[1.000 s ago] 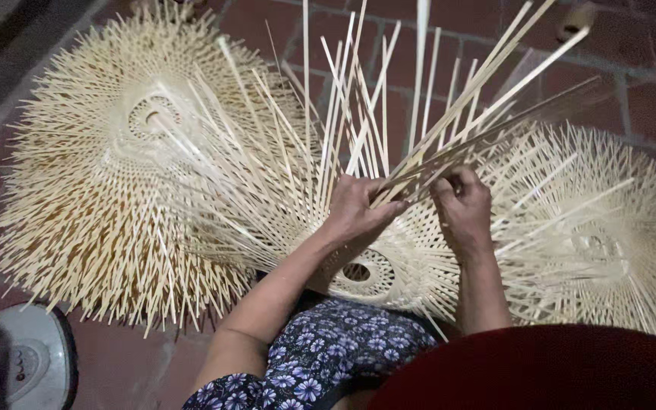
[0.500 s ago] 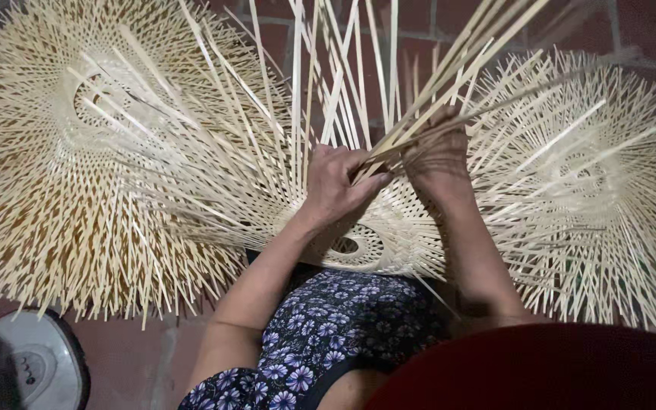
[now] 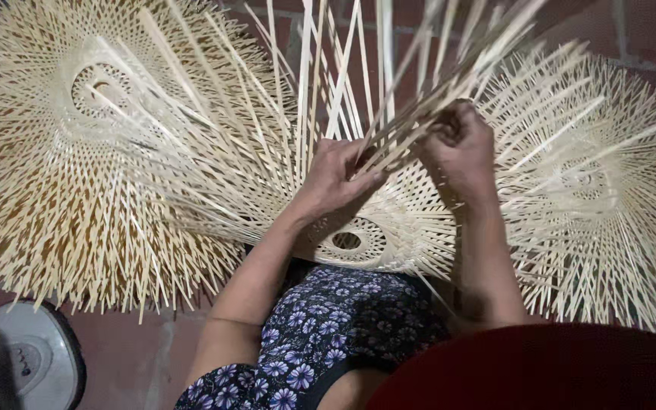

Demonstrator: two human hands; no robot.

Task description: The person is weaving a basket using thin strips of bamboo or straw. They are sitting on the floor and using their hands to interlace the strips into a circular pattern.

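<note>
Both hands work mid-frame: the left hand (image 3: 339, 176) pinches bamboo strips (image 3: 389, 144), the right hand (image 3: 461, 146) is closed round them, above a woven frame (image 3: 389, 235) on the lap.

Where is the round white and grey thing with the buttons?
In the head view, the round white device sits on the red tiled floor at the bottom left corner, just below the big woven bamboo piece and left of the person's left arm.

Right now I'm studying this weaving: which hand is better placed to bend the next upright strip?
Probably the left hand: its fingers lie among the upright strips, while the right hand is closed around the slanting bundle.
</note>
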